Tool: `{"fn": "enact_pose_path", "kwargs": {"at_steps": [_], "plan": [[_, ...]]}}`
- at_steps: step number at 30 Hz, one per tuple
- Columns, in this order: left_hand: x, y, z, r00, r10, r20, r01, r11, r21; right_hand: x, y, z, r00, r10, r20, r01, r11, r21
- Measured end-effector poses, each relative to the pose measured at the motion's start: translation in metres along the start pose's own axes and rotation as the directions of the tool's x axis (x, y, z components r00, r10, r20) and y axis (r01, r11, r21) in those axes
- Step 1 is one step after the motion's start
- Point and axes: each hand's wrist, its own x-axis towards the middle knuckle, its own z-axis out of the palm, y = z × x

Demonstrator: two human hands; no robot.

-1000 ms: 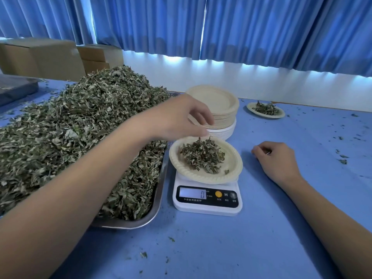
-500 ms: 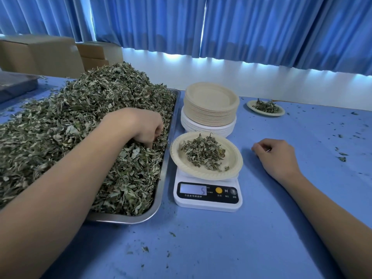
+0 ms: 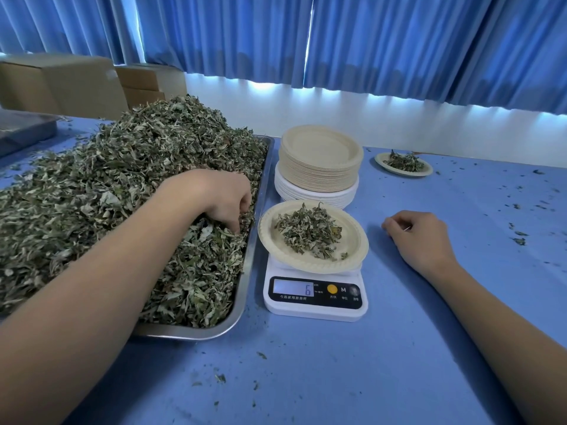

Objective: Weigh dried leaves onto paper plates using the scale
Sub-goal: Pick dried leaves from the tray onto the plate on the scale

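Blue counter (image 3: pixel 337 363) holds one filled plate (image 3: pixel 426 172) at one o'clock, while the plate on the scale (image 3: pixel 356 240) reads 6, the left hand (image 3: pixel 214 194) pinches more dried leaves (image 3: pixel 107 194) at nine o'clock, the right hand (image 3: pixel 420 234) rests loosely curled and empty, and a plate stack (image 3: pixel 319 161) awaits filling.

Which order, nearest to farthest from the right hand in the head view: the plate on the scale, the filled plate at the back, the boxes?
1. Plate on the scale: just left of the right hand.
2. Filled plate at the back: beyond the hand, toward the wall.
3. Boxes: far back left.
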Motion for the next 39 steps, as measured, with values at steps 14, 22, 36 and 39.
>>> {"fn": "enact_pose_path", "kwargs": {"at_steps": [14, 22, 36, 39], "plan": [[-0.017, -0.010, -0.021, 0.937, -0.134, -0.323, 0.098, 0.987, -0.124, 0.000, 0.001, 0.001, 1.000, -0.020, -0.007, 0.020, 1.000, -0.010], [-0.026, -0.010, -0.027, 0.877, -0.178, -0.446, 0.128, 0.982, -0.139, 0.002, 0.002, 0.002, 1.000, -0.006, -0.004, 0.006, 1.000, -0.001], [-0.030, -0.001, -0.033, 0.874, -0.059, -0.483, -0.074, 0.965, -0.251, 0.001, 0.001, 0.001, 1.000, -0.026, -0.004, 0.026, 1.000, -0.014], [-0.030, 0.014, -0.030, 0.823, 0.025, -0.567, -0.249, 0.914, -0.320, 0.001, 0.001, 0.001, 0.999, -0.032, -0.004, 0.032, 0.999, -0.014]]}}
